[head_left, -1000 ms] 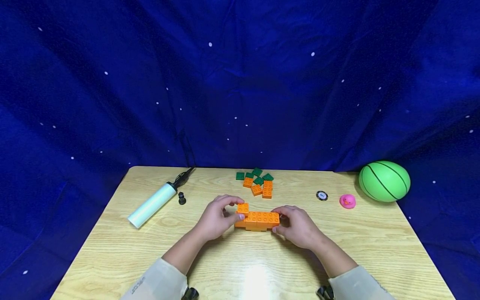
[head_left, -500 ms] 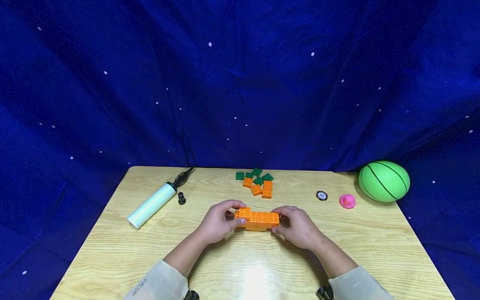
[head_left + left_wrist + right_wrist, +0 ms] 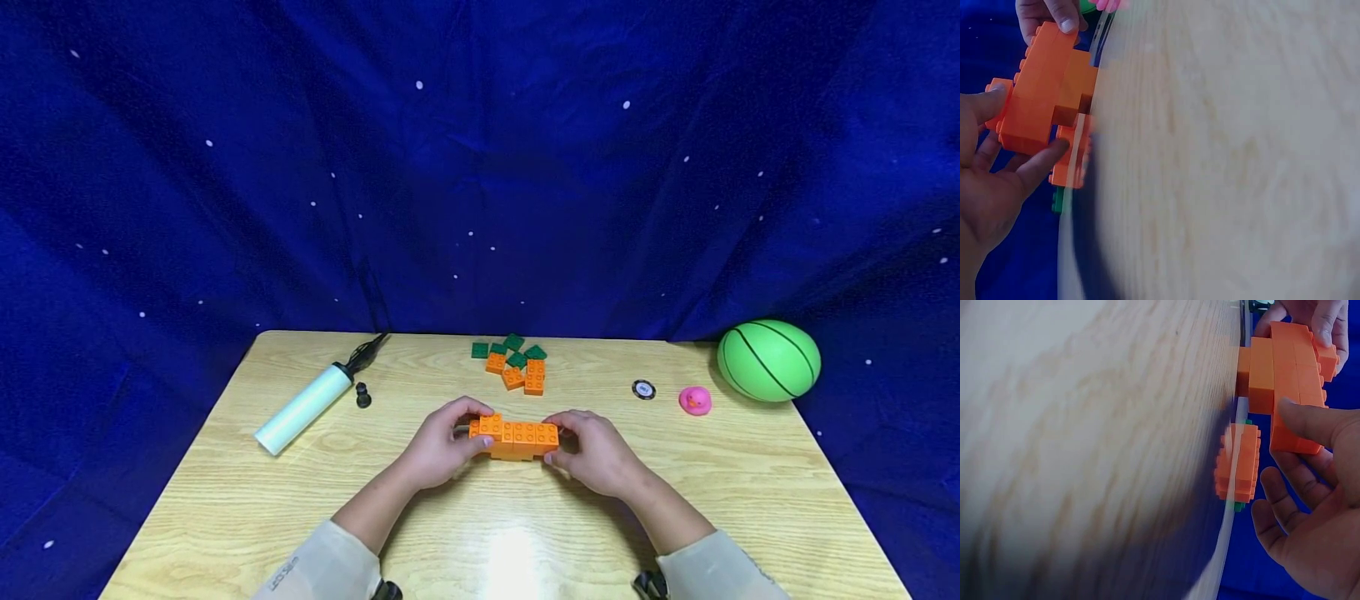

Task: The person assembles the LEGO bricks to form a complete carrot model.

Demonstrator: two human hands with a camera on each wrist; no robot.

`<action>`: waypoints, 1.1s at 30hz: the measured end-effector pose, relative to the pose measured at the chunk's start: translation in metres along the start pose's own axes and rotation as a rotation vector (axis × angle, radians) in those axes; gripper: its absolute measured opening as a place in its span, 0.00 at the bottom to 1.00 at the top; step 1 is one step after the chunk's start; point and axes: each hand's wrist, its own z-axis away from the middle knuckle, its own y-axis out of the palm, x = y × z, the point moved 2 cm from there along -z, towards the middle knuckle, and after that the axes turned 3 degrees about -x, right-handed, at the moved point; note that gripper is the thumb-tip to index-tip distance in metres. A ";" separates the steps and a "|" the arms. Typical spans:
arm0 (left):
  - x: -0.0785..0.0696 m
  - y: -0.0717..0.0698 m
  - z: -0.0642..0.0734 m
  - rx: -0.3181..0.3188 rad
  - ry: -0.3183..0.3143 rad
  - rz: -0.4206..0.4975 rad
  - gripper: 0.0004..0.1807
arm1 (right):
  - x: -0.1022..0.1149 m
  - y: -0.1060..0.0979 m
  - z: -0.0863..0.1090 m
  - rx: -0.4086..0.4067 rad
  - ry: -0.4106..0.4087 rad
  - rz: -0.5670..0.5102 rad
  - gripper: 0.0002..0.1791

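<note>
Though parted, fingertips against orange bricks.

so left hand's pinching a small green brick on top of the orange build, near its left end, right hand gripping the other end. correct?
No: the small brick is orange, not green, per the head view. The left hand pinches it atop the orange build, near its left end; the right hand grips the other end.
</note>
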 end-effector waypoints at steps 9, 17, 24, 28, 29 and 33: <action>0.001 0.002 0.000 -0.003 0.021 0.005 0.16 | 0.000 -0.001 -0.001 0.001 -0.003 0.012 0.22; 0.002 0.002 -0.001 0.004 0.021 -0.005 0.17 | 0.001 0.000 -0.001 0.003 0.003 0.009 0.22; 0.003 0.002 -0.001 -0.001 0.026 0.032 0.16 | 0.002 0.000 -0.001 0.005 0.010 0.005 0.22; 0.004 0.002 -0.001 -0.002 0.019 0.028 0.17 | 0.002 -0.001 -0.001 0.002 0.005 0.004 0.22; 0.004 0.002 -0.001 -0.002 0.016 0.020 0.17 | 0.002 -0.001 -0.001 0.001 0.003 0.004 0.22; 0.004 0.001 0.000 0.004 0.011 -0.019 0.17 | 0.002 -0.002 -0.001 0.000 -0.002 0.005 0.22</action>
